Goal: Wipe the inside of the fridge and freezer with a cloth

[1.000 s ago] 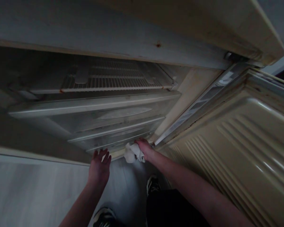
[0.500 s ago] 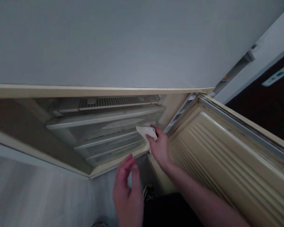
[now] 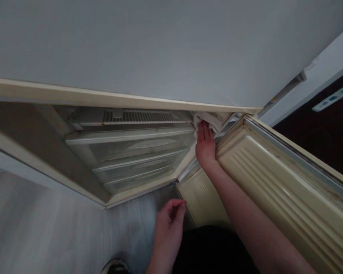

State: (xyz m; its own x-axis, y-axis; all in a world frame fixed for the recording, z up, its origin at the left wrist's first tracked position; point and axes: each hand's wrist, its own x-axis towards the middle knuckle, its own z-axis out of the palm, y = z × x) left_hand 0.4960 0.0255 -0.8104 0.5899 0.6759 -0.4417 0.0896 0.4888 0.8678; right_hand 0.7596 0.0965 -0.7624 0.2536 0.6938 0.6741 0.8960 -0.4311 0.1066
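I look down into an open freezer compartment (image 3: 60,179) with several translucent drawers (image 3: 131,146). My right hand (image 3: 205,142) presses a white cloth (image 3: 210,120) against the upper right inner wall, just under the closed upper door (image 3: 131,49). My left hand (image 3: 169,220) hangs free in front of the compartment's lower right corner, fingers loosely curled, holding nothing.
The cream lower door (image 3: 280,190) stands swung out to the right, its ribbed inner lining facing me. A wire rack (image 3: 143,116) lies above the drawers. Pale floor (image 3: 40,228) lies below left, and a shoe (image 3: 114,267) shows at the bottom edge. A dark opening (image 3: 326,137) is at far right.
My right hand has carried the cloth from the bottom right corner of the compartment up its right side to the top corner. My left hand has drawn back from the frame's lower edge.
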